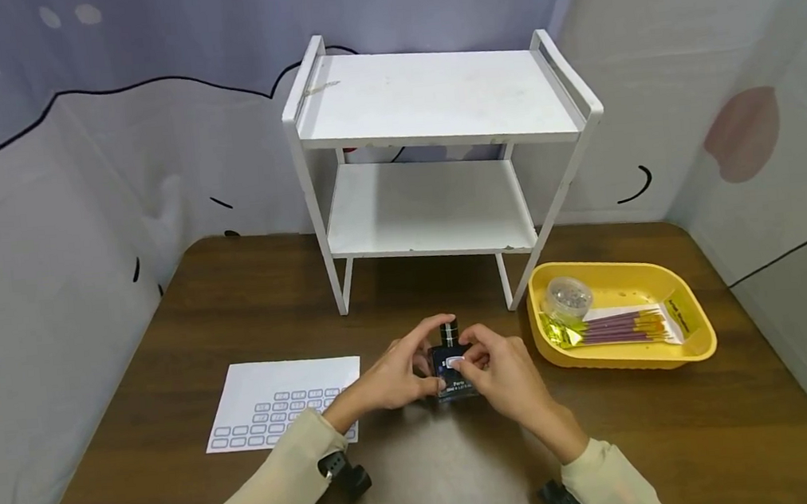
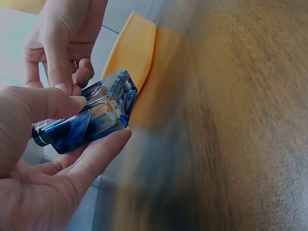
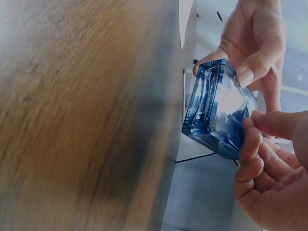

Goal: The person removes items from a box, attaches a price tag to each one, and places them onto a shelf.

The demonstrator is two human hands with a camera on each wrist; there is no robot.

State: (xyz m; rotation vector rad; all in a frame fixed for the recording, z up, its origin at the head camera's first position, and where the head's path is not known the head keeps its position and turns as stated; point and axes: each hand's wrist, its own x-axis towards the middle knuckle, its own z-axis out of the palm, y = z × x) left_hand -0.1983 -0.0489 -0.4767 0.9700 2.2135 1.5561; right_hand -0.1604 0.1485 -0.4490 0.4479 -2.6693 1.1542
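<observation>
A dark blue glass perfume bottle (image 1: 456, 390) with a black cap (image 1: 449, 332) is between the two hands, its lettered front towards the head camera. My left hand (image 1: 394, 373) grips it, thumb on the front face and fingers round the other side. In the left wrist view the bottle (image 2: 72, 135) shows clear glass at its base, held over the tabletop. A small white label (image 1: 454, 362) lies against its front. My right hand (image 1: 511, 372) pinches at this label, thumb and index fingertip close together on the glass, other fingers curled.
A white sheet of printed labels (image 1: 260, 386) lies on the wooden table (image 1: 424, 482) to the left. To the right stands a yellow basket (image 1: 622, 357) with a round clear tub (image 1: 568, 299) and purple sticks (image 1: 622, 327). A white two-tier shelf (image 1: 426, 94) stands behind.
</observation>
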